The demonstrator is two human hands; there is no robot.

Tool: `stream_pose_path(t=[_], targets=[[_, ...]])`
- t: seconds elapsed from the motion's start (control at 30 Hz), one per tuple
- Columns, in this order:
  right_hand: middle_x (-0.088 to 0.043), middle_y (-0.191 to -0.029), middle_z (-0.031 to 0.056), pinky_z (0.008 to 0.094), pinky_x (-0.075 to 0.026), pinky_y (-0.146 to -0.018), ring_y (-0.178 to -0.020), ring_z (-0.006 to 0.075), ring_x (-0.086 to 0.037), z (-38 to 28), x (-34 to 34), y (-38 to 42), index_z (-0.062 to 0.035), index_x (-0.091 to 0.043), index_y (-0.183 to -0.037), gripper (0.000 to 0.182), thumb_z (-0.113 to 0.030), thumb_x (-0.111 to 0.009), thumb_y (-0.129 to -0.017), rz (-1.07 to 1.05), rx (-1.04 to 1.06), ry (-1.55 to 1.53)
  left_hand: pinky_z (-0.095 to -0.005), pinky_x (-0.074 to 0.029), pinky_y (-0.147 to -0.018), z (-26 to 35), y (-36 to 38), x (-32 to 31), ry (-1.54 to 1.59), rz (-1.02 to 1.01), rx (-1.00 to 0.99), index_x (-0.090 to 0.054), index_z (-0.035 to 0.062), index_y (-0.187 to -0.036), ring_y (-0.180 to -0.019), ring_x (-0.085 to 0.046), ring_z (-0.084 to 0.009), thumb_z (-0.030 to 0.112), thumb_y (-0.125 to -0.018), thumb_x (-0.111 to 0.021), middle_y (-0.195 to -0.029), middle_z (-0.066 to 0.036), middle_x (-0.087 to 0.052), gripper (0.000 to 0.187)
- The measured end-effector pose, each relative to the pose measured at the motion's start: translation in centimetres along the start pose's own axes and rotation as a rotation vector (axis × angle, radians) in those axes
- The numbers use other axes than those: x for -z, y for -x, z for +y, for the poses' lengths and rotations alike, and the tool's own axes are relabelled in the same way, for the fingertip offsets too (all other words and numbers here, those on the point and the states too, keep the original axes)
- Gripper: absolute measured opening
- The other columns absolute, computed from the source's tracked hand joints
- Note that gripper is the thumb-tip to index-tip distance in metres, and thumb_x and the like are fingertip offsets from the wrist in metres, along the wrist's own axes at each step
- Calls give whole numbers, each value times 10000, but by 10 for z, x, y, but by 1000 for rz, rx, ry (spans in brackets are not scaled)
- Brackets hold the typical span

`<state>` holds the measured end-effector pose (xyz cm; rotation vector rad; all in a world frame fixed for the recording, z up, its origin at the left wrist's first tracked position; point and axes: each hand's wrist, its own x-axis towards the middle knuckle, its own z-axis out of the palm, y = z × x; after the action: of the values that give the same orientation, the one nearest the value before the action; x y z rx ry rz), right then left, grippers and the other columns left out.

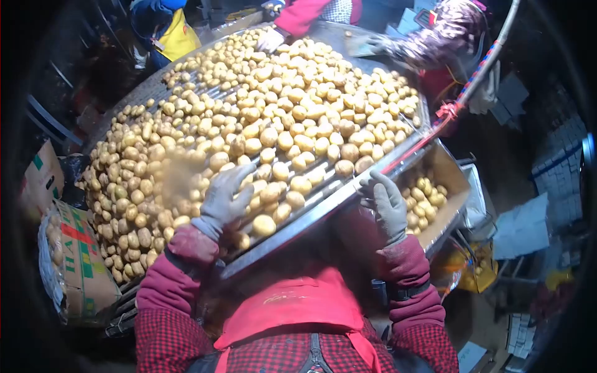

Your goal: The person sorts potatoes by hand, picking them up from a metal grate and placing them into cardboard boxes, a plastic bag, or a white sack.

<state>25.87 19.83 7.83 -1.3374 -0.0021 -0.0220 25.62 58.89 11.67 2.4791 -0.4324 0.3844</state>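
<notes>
My left hand [222,200], in a grey glove, is over the near side of a large heap of potatoes [298,130]. Its fingers are stretched and apart, touching or just above the potatoes, with nothing seen in its grasp. In a matching glove, my right hand [387,208] is at the outer side of the sorting table's metal rim [298,214]. Its fingers are loosely bent and apart, and I see nothing held. Just beyond that hand, a cardboard box [451,214] holds more potatoes. Loose potatoes lie on the slatted surface between my hands and the heap.
Across the table, one co-worker's gloved hand [270,40] reaches into the potatoes; another's glove [365,45] is at the far right edge. A printed carton [87,267] stands at left. A wrapped hose [463,96] arches over the right rim. A yellow container [479,270] sits low at right.
</notes>
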Motion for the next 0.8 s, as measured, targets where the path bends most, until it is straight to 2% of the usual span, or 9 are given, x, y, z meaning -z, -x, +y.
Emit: stream_pose_path(t=[0.1, 0.23, 0.3, 0.33, 0.37, 0.43, 0.57, 0.7, 0.8], targets=[[-718, -1233, 107, 287, -588, -860, -1039, 177, -727, -6, -27, -47, -36, -585, -1446, 379, -177, -584, -1095, 34, -30, -157, -464, -466, -1079, -39, -68, -15, -232, -12, -26, -633, 138, -1413, -1238, -620, -347, 190, -924, -678, -1314, -152, -682, 493], [-710, -1236, 87, 267, -550, -905, -1072, 127, -670, 20, -45, -88, -29, -578, -1453, 384, -150, -576, -1089, -107, -172, -186, -460, -480, -1061, -69, -166, -44, -503, -397, -18, -590, 253, -1454, -1248, -603, -334, 56, -812, -701, -1339, -117, -658, 680], [-709, -1239, 82, 262, -543, -902, -1070, 115, -661, 42, -45, -100, -17, -574, -1450, 382, -141, -572, -1088, -168, -182, -170, -455, -502, -1045, -70, -197, -65, -573, -659, 200, -611, 264, -1423, -1255, -599, -331, 50, -788, -707, -1314, -114, -658, 676], [-690, -1299, 143, 299, -582, -910, -1116, 188, -698, 52, -43, -102, -6, -557, -1461, 393, -152, -548, -1096, -182, -221, -122, -455, -528, -1012, -69, -208, -68, -601, -674, 190, -615, 275, -1410, -1226, -614, -341, 58, -756, -733, -1306, -113, -650, 699], [-685, -1307, 141, 309, -580, -931, -1137, 189, -689, 49, -44, -102, -2, -557, -1461, 395, -145, -546, -1094, -223, -158, -13, -448, -539, -994, -65, -216, -65, -545, -686, 212, -610, 286, -1407, -1183, -633, -353, 82, -719, -783, -1296, -106, -645, 738], [-686, -1307, 139, 316, -573, -954, -1153, 189, -681, 44, -43, -102, 0, -560, -1461, 395, -140, -540, -1092, -263, -158, 56, -460, -546, -967, -99, -214, -76, -557, -657, 94, -605, 302, -1394, -1173, -643, -354, 110, -681, -829, -1299, -102, -641, 771], [-681, -1319, 150, 326, -565, -966, -1153, 187, -679, 39, -43, -112, 3, -560, -1459, 395, -151, -540, -1095, -314, -249, 18, -479, -539, -954, -86, -239, -100, -783, -698, 290, -643, 284, -1329, -1227, -632, -308, 207, -834, -778, -1237, -101, -661, 519], [-676, -1317, 157, 316, -565, -912, -1118, 192, -690, 34, -42, -125, -6, -541, -1465, 413, -213, -526, -1109, -326, -406, -145, -475, -539, -940, -100, -226, -89, -716, -665, 227, -655, 246, -1279, -1161, -661, -311, 276, -823, -805, -1198, -94, -671, 481], [-663, -1320, 155, 317, -563, -888, -1095, 211, -690, 37, -43, -137, -25, -489, -1505, 466, -270, -529, -1111, -285, -518, -393, -406, -562, -912, -87, -207, -69, -238, -285, 365, -688, 188, -1273, -1078, -682, -300, 288, -786, -855, -1213, -89, -691, 525]])
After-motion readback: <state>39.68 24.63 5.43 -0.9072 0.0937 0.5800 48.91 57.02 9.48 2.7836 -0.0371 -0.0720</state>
